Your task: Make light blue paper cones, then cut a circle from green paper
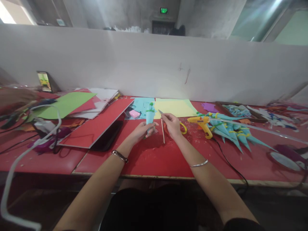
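Note:
My left hand point(145, 131) is closed around a light-blue paper cone point(150, 118), held upright with green trim and a green ball at its top. Just right of it, my right hand point(171, 123) pinches a small pointed grey tool point(160, 112), most of which the fingers hide. A thin pale stick point(163, 132) slants down below those fingers; whether they touch it I cannot tell. Behind the right hand shows a yellow loop point(184, 128), apparently a scissor handle, partly covered. Both hands are above the red tabletop point(154, 157).
A yellow glue gun point(202, 123) and several finished blue cones point(231, 131) lie to the right. Yellow paper point(174, 108) and a pink piece point(134, 114) lie behind my hands. Left are a tilted red board point(98, 125), green paper point(67, 104), a white bent tube point(14, 170) and a phone point(44, 81).

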Demonstrator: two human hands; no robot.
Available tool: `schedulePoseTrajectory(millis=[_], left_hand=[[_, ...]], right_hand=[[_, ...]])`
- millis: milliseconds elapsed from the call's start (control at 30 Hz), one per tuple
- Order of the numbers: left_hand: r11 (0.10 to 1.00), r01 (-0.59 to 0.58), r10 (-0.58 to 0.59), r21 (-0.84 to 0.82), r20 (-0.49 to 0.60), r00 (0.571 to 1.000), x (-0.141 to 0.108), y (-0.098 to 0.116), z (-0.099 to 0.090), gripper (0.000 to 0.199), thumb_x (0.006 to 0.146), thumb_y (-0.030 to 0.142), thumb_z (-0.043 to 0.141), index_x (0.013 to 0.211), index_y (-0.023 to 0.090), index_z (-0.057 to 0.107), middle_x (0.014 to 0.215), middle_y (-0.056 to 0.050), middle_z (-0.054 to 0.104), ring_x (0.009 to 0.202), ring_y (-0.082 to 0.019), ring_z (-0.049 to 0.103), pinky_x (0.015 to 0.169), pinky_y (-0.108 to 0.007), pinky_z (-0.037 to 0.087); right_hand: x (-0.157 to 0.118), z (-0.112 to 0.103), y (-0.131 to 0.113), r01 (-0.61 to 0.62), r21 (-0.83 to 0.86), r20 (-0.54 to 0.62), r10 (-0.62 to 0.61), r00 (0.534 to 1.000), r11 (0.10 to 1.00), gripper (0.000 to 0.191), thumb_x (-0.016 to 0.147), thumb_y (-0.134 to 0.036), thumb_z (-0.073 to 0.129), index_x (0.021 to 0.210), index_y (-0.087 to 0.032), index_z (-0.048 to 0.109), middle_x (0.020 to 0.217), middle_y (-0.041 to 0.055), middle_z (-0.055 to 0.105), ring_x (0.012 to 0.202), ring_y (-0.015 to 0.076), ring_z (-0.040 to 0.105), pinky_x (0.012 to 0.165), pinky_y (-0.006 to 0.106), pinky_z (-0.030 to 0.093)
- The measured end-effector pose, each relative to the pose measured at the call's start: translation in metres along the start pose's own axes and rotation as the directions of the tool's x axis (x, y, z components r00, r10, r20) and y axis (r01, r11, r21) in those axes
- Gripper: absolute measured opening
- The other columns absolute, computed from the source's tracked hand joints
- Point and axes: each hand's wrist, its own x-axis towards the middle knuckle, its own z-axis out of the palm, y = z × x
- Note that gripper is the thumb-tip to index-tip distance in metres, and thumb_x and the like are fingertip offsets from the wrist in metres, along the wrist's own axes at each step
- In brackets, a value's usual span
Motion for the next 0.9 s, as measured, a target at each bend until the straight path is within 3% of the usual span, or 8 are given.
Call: schedulePoseTrajectory(millis=[100,200,433,567,733,900], left_hand=[[1.000,-0.005,0.005,0.004,0.015,1.000,-0.001,0.000,0.001,0.019,0.077,0.032,0.052,0.073,0.013,0.054,0.034,0.011,0.035,0.027,-0.001,0.031,0.044,-0.019,0.034],[1.000,-0.009,0.008,0.021,0.039,0.999,-0.003,0.000,0.002,0.025,0.076,0.037,0.054,0.068,0.014,0.052,0.034,0.011,0.033,0.027,-0.001,0.029,0.041,-0.019,0.030],[0.995,0.054,-0.063,0.083,0.103,0.993,-0.002,-0.003,-0.003,0.030,0.072,0.043,0.058,0.065,0.015,0.049,0.031,0.011,0.028,0.028,-0.002,0.028,0.034,-0.018,0.019],[0.987,0.082,-0.100,0.139,0.133,0.986,-0.004,0.000,-0.001,0.029,0.072,0.041,0.056,0.063,0.015,0.049,0.031,0.010,0.029,0.028,-0.002,0.028,0.034,-0.019,0.019],[0.967,0.086,-0.122,0.239,0.140,0.983,-0.008,0.005,0.004,0.026,0.074,0.039,0.053,0.064,0.015,0.049,0.034,0.009,0.035,0.029,-0.004,0.034,0.036,-0.019,0.022],[0.932,0.049,-0.111,0.359,0.154,0.982,-0.008,0.006,0.005,0.026,0.075,0.035,0.051,0.059,0.015,0.050,0.040,0.005,0.045,0.034,-0.005,0.041,0.040,-0.019,0.027]], right_hand=[[0.000,0.001,0.000,-0.029,0.035,0.001,0.029,1.000,0.999,0.019,0.062,-0.030,0.061,0.077,-0.018,0.064,0.075,0.0008,0.066,0.073,0.0139,0.060,0.071,0.028,0.049],[0.000,0.001,0.000,-0.082,0.121,0.020,0.080,0.997,0.989,0.020,0.061,-0.031,0.063,0.078,-0.019,0.065,0.074,0.0003,0.066,0.073,0.0133,0.060,0.073,0.028,0.048],[0.000,-0.001,-0.007,-0.222,0.339,0.229,0.149,0.962,0.914,0.019,0.057,-0.034,0.069,0.071,-0.022,0.063,0.080,-0.0008,0.066,0.079,0.0131,0.059,0.073,0.027,0.048],[-0.001,-0.004,-0.011,-0.263,0.314,0.295,0.170,0.940,0.912,0.017,0.065,-0.037,0.065,0.071,-0.023,0.058,0.086,0.0000,0.066,0.086,0.0155,0.060,0.074,0.031,0.049],[-0.002,-0.005,-0.013,-0.229,0.265,0.337,0.133,0.932,0.937,0.019,0.068,-0.041,0.061,0.076,-0.023,0.056,0.101,0.0015,0.064,0.093,0.0173,0.058,0.070,0.030,0.049],[0.000,-0.004,-0.009,-0.203,0.279,0.303,0.115,0.946,0.939,0.020,0.063,-0.038,0.065,0.075,-0.023,0.059,0.093,0.0008,0.065,0.089,0.0169,0.059,0.072,0.030,0.047]])
